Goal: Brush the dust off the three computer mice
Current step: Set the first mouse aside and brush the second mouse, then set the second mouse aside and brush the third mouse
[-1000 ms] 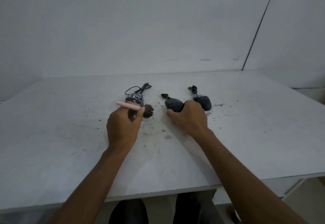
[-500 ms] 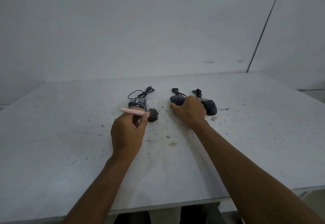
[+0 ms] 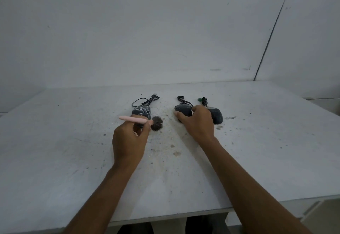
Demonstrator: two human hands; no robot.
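Observation:
Three dark wired mice lie in a row at the middle of the white table (image 3: 55,151). The left mouse (image 3: 141,111) is speckled with pale dust, its cable coiled behind it. My left hand (image 3: 128,141) grips a pink-handled brush (image 3: 132,119) whose dark bristle head (image 3: 157,123) hangs just right of that mouse. My right hand (image 3: 198,123) rests over the middle mouse (image 3: 183,109), fingers around its near end. The right mouse (image 3: 216,116) lies beside my right hand, untouched, with a green-ended cable behind it.
Specks of dust and small stains dot the tabletop between and in front of the mice. A white wall stands close behind the table. The table's front edge runs near my body, and its right edge drops off at the far right.
My right hand has settled further onto the middle mouse. My left hand and the brush stay beside the left mouse. The view has shifted slightly.

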